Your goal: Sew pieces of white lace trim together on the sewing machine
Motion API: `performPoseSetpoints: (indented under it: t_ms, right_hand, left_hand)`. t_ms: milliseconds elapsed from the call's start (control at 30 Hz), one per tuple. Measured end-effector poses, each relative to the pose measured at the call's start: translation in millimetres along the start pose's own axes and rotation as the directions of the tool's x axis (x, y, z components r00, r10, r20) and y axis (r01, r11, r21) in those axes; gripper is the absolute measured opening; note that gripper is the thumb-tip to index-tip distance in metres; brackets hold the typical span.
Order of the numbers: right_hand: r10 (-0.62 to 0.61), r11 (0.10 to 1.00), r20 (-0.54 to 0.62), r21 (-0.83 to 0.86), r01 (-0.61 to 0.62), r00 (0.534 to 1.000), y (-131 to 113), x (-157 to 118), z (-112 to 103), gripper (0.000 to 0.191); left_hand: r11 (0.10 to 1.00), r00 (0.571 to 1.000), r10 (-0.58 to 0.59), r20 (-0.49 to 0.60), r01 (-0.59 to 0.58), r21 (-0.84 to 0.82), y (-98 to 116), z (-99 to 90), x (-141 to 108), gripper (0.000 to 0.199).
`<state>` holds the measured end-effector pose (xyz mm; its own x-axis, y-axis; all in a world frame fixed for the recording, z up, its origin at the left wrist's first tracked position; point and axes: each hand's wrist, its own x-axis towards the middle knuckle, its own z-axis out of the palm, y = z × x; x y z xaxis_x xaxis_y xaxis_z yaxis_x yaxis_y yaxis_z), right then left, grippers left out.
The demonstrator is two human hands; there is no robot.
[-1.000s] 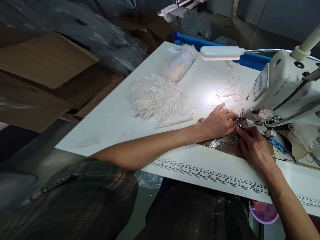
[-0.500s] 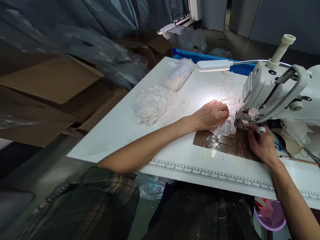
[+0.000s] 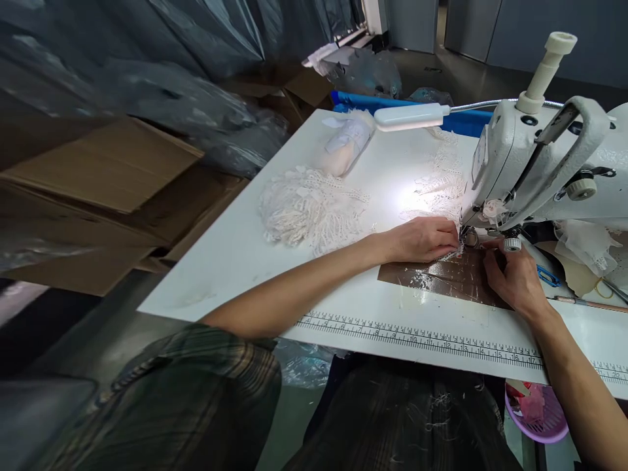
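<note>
A white sewing machine (image 3: 524,163) stands at the right, its needle area lit by a lamp. My left hand (image 3: 426,239) is closed on the white lace trim (image 3: 441,186), just left of the presser foot. The lace runs back from my fingers across the table. My right hand (image 3: 516,275) is to the right of the presser foot, thumb and fingers bent together. A white knob (image 3: 512,244) covers part of its fingertips, so what they hold cannot be made out. Beneath the hands lies a shiny brown sheet (image 3: 446,282).
A heap of white lace (image 3: 309,206) and a wrapped roll (image 3: 346,140) lie on the white table (image 3: 235,275). A ruler strip (image 3: 417,340) follows its front edge. Blue snips (image 3: 548,276) lie right of my hand. Cardboard boxes (image 3: 103,163) stand left; a purple basket (image 3: 544,425) sits below.
My left hand has lowered slightly and moved in closer to the presser foot with the lace. My right hand stays nearly in place. The view has shifted a little.
</note>
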<state>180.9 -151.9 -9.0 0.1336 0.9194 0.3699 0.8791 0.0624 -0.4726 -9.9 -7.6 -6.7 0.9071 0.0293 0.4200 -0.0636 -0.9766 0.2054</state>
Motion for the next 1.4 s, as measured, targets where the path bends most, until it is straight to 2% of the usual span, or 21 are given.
performPoseSetpoints:
  t_ms: [233, 400, 600, 733, 900, 1133, 1267, 1400]
  right_hand:
    - [-0.003, 1.0, -0.004, -0.006, 0.003, 1.0, -2, 1, -3, 0.013]
    - [0.015, 1.0, 0.008, -0.006, -0.015, 1.0, -2, 0, -2, 0.016]
    - [-0.038, 0.999, 0.058, 0.037, 0.036, 0.998, -2, -4, 3, 0.031]
    - [-0.117, 0.993, 0.12, 0.006, 0.117, 0.986, -1, -7, 6, 0.039]
    - [-0.188, 0.976, 0.17, -0.075, 0.203, 0.967, 1, -8, 5, 0.041]
    - [-0.212, 0.953, 0.222, -0.169, 0.252, 0.952, -1, -5, 3, 0.039]
    - [-0.171, 0.972, 0.218, -0.122, 0.201, 0.961, -2, -4, 2, 0.04]
    - [-0.076, 0.995, 0.12, 0.071, 0.068, 0.99, -1, -3, 1, 0.04]
  left_hand:
    - [0.993, 0.993, -0.086, -0.085, 0.078, -0.094, -2, 5.5, 0, 0.022]
    - [0.994, 0.992, -0.076, -0.099, 0.068, -0.084, -3, 11.1, -1, 0.022]
    - [0.998, 0.993, -0.047, -0.11, 0.05, 0.024, -2, 13.9, -2, 0.026]
    - [0.992, 0.992, 0.028, -0.125, -0.012, 0.126, -2, 14.4, -3, 0.029]
    - [0.976, 0.988, 0.074, -0.138, -0.043, 0.214, -1, 15.3, -3, 0.03]
    - [0.97, 0.993, 0.09, -0.076, -0.07, 0.231, 2, 8.7, -4, 0.027]
    - [0.97, 0.994, 0.111, -0.013, -0.105, 0.22, 4, 4.1, -6, 0.026]
    - [0.967, 0.995, 0.103, 0.015, -0.104, 0.234, 5, 4.2, -6, 0.027]
